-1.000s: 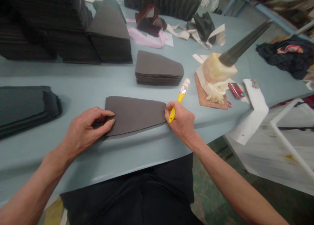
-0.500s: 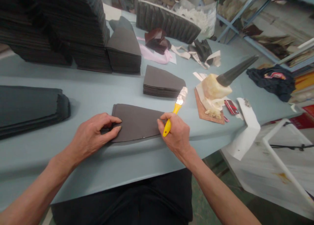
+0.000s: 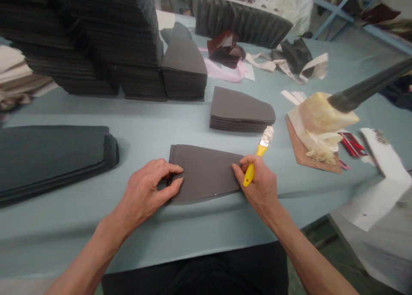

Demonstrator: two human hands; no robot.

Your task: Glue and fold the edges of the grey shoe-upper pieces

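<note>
A dark grey, wedge-shaped piece of material (image 3: 206, 173) lies flat near the front edge of the pale blue table (image 3: 144, 127). My left hand (image 3: 148, 194) pinches its left end, thumb on top. My right hand (image 3: 259, 181) presses on the piece's right end while gripping a yellow-handled brush (image 3: 257, 155) whose whitish bristles point away from me. Just behind lies a low stack of the same grey pieces (image 3: 241, 110).
Tall stacks of dark pieces (image 3: 90, 37) fill the back left, with a flat dark pile (image 3: 54, 158) at the left. To the right, a glue-coated lump with a dark cone (image 3: 325, 115) sits on a brown board. Fabric scraps (image 3: 244, 55) lie at the back.
The view has shifted, so everything sits further right in the picture. Both hands keep the same hold on the grey piece and the brush.
</note>
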